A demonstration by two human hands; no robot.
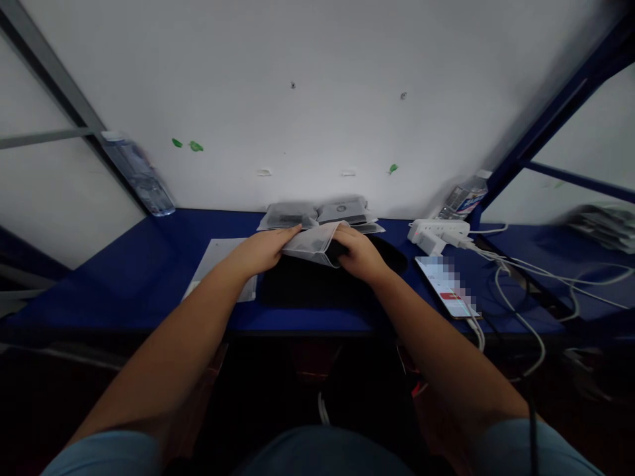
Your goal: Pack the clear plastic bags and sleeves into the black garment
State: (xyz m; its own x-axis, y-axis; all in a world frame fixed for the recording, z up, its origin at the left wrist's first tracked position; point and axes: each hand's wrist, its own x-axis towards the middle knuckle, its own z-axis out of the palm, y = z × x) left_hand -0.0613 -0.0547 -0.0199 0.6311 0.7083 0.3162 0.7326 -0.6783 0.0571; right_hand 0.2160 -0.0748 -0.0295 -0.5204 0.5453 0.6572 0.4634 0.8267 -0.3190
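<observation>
1. white wall fills the background at 12 o'clock, with the blue desk spread out before you.
2. taking the frosted bag as the clock's centre, you have it between your hands, over the black mat, near the middle of the desk.
3. your left hand is at 9 o'clock, fingers fairly straight and touching the bag's left end; its thumb is hidden, so you cannot tell how closed that grip is.
4. your right hand is at 3 o'clock, its grip bent closed on the bag's right end, where a dark item shows at the opening; whether your fingers hold that item too, you cannot tell.
5. behind the frosted bag lie two packed bags, one at 11 o'clock and one at 1 o'clock.
6. a pale flat sleeve lies at 8 o'clock, partly under your left forearm.
7. your power strip is at 3 o'clock, with plugs and white cables; the lit phone is at 4 o'clock.
8. clear bottles lean at 10 o'clock and 2 o'clock.
</observation>
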